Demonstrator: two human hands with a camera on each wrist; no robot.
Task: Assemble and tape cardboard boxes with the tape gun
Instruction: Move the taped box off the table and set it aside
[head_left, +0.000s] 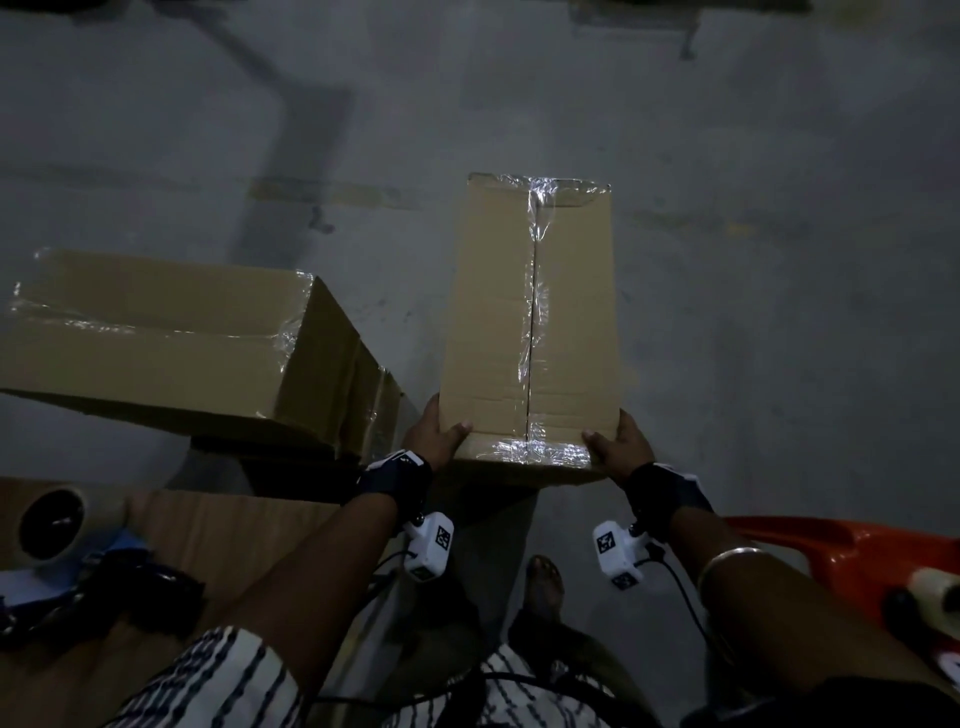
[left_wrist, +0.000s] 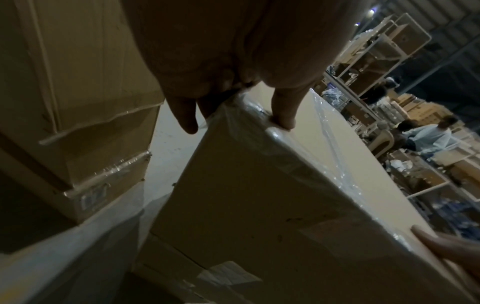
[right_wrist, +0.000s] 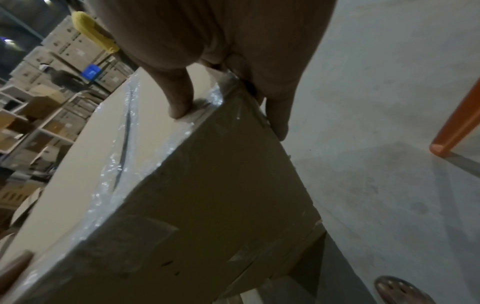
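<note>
Both hands (head_left: 524, 441) on taped box (head_left: 493, 312) near edge

The cardboard box (head_left: 488, 312) I hold is plain brown and closed, its long top face turned up toward me and running away from my body above the grey floor. Clear, wrinkled tape (head_left: 535, 291) runs the whole length of its centre seam and folds over both the near and far edges. To my left a stack of taped boxes (head_left: 171, 338) sits, sealed with the same shiny tape, near but apart from mine.
</note>
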